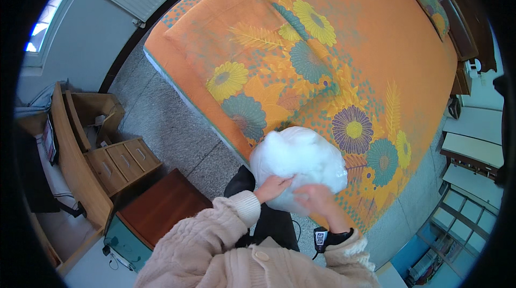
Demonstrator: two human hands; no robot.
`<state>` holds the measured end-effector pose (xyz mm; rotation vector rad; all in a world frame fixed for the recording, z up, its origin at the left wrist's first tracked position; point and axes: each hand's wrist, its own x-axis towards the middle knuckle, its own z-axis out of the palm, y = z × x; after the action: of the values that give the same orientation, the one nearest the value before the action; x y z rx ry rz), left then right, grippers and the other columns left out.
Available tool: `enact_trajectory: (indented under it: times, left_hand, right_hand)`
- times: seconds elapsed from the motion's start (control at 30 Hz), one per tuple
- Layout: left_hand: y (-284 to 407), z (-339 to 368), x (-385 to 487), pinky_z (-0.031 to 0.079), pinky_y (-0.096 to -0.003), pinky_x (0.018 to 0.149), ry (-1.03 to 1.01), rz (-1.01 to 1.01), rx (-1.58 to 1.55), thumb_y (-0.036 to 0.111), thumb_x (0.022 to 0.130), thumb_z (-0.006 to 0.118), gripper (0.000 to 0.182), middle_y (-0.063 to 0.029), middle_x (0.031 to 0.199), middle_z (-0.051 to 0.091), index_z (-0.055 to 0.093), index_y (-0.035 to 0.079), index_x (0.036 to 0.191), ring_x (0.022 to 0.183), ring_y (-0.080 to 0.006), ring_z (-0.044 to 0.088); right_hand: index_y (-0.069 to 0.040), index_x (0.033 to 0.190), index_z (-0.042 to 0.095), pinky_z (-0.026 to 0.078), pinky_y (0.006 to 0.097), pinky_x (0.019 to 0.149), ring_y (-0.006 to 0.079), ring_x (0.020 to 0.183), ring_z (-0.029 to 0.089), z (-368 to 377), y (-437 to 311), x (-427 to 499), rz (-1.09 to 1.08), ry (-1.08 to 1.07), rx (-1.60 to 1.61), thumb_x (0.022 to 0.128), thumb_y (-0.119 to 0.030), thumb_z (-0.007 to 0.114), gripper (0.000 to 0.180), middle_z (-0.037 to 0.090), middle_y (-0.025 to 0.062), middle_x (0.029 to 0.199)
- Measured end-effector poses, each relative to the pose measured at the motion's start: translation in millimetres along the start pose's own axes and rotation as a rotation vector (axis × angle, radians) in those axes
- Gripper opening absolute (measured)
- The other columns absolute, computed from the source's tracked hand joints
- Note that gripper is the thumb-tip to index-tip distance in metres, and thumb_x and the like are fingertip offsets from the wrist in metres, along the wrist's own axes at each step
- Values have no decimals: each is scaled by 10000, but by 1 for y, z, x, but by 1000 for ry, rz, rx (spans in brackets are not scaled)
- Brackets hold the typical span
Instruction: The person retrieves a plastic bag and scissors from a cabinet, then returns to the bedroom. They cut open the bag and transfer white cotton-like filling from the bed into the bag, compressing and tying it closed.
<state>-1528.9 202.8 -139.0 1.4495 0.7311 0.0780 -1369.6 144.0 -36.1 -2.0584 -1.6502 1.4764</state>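
Observation:
A bulging clear plastic bag (pixel 338 175) full of white fluffy filling (pixel 298 142) rests at the near edge of the bed, in front of my body. My left hand (pixel 275 188) is at the bag's near left side, its fingers closed on the plastic. Close by on the right, my right hand (pixel 314 198) is against the near side of the bag. It is blurred, so whether its fingers grip anything is unclear. A black strap with a small device (pixel 321 238) bearing a printed code circles my right wrist.
An orange flowered bedspread (pixel 387 46) covers the bed, with a folded flowered cover (pixel 225 17) on its left side. A wooden desk with drawers (pixel 125 161) and a brown-topped cabinet (pixel 165 207) stand at left. At far right is a glazed cabinet (pixel 463 215).

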Motion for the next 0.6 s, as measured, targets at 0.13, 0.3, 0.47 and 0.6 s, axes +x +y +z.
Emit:
enact_trajectory:
  times: [0.13, 0.3, 0.47, 0.6]
  left_hand:
    - [17, 5, 2, 431, -405, 659, -15, -64, 158, 220, 819, 474, 245, -216, 815, 573, 591, 47, 947, 746, -360, 557]
    - [22, -17, 0, 422, -390, 606, -8, -104, 191, 198, 784, 530, 222, -229, 717, 549, 586, -16, 775, 659, -354, 542]
    - [33, -35, -25, 428, -298, 639, 265, -32, -254, 176, 890, 406, 268, -67, 796, 590, 580, 4, 783, 639, -164, 525]
    - [63, -40, -36, 415, -274, 591, 338, -177, -335, 251, 905, 375, 340, -54, 680, 548, 577, 30, 746, 584, -132, 503]
  right_hand:
    - [-86, 955, 573, 408, 352, 832, 287, 966, 512, -48, -38, 47, -259, 579, -77, 666, -135, 642, 301, 528, 115, 1090]
    - [-96, 1046, 528, 349, 411, 889, 285, 1038, 444, -23, -32, 76, -317, 377, -293, 661, -61, 579, 390, 416, 127, 1207]
    - [-67, 1099, 484, 279, 550, 892, 316, 1053, 429, 6, 13, 17, -412, 477, -257, 634, -126, 612, 486, 359, 147, 1250]
    - [-82, 1224, 380, 213, 571, 941, 337, 1183, 318, 32, 21, -7, -195, 64, -226, 566, -279, 730, 771, 299, 139, 1308]
